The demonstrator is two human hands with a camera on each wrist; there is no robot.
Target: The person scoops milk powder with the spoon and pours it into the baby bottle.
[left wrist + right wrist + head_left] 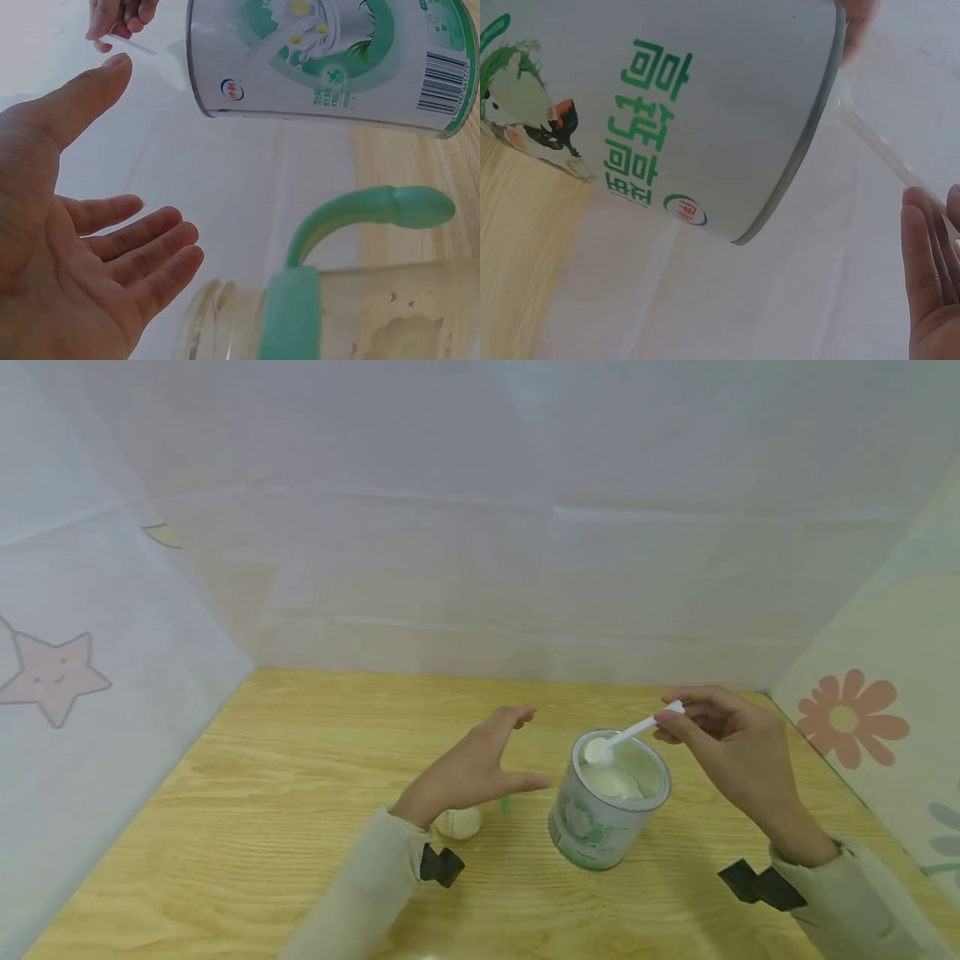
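Observation:
My right hand (pixel 738 752) pinches the handle end of a white measuring scoop (pixel 632 729) between thumb and fingers. The scoop's bowl, heaped with pale powder, is over the mouth of a milk powder can (pixel 588 827). Pale powder shows inside the can, which stands upright and has a white and green label. To its left, my left hand (pixel 480 768) is held in the air, thumb and fingers apart and holding nothing. Below that hand stands a clear feeding bottle (pixel 382 315) with a green handle (pixel 352 214); the left wrist partly covers it in the head view.
The can and bottle share a wooden table (pixel 300 777). Pale cloth walls (pixel 480 568) rise behind it and on both sides, printed with a pink star (pixel 54 677) at left and a red flower (pixel 843 718) at right.

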